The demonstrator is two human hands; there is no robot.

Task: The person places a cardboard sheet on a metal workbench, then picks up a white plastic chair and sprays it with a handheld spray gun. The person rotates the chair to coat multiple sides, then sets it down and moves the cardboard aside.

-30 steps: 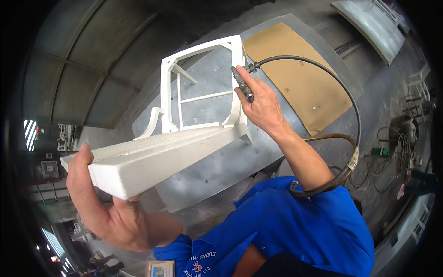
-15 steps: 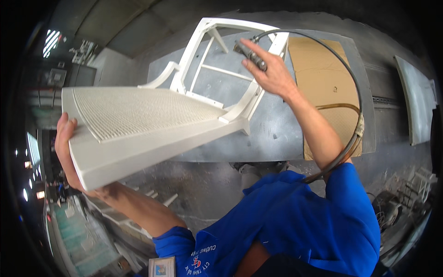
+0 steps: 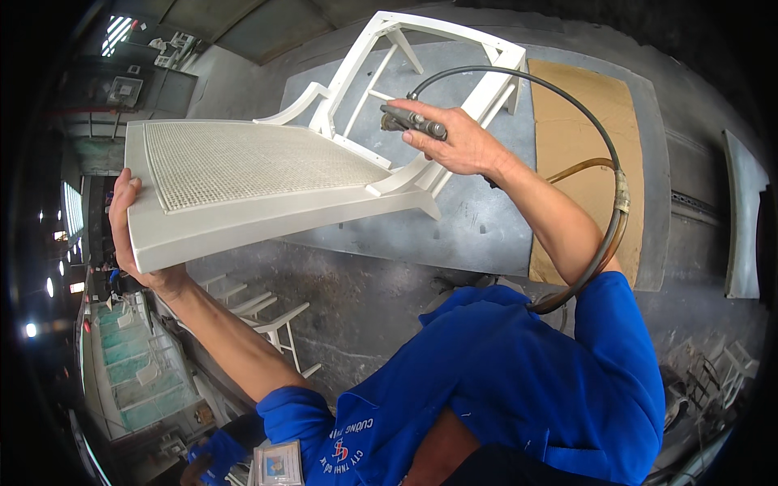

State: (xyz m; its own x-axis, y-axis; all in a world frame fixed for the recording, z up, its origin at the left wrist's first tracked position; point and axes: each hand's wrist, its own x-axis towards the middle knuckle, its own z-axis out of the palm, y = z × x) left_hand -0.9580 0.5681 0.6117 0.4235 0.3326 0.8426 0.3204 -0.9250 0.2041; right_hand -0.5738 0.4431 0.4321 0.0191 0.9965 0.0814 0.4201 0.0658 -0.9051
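A white chair frame (image 3: pixel 296 219) lies tipped over a grey table, its backrest reaching toward me at the left. The backrest holds a woven cane panel (image 3: pixel 259 166), which faces up. My left hand (image 3: pixel 130 223) is closed around the end rail of the backrest. In my right hand (image 3: pixel 470 142) is a spray gun (image 3: pixel 413 121), held above the chair's open seat frame and pointing left. A black hose (image 3: pixel 596 105) loops from the gun back to my right arm, beside a brown hose (image 3: pixel 583 164).
The grey table (image 3: pixel 486 219) carries a flat cardboard sheet (image 3: pixel 587 105) on its right. Several pale stools or chair frames (image 3: pixel 279 324) stand on the floor at lower left, near another person's blue sleeve (image 3: pixel 219 454). A grey panel (image 3: pixel 744 215) stands at far right.
The backrest's near end has risen and its panel lies flatter in view. My right hand with the spray gun has come lower and turned left. The view has shifted slightly.
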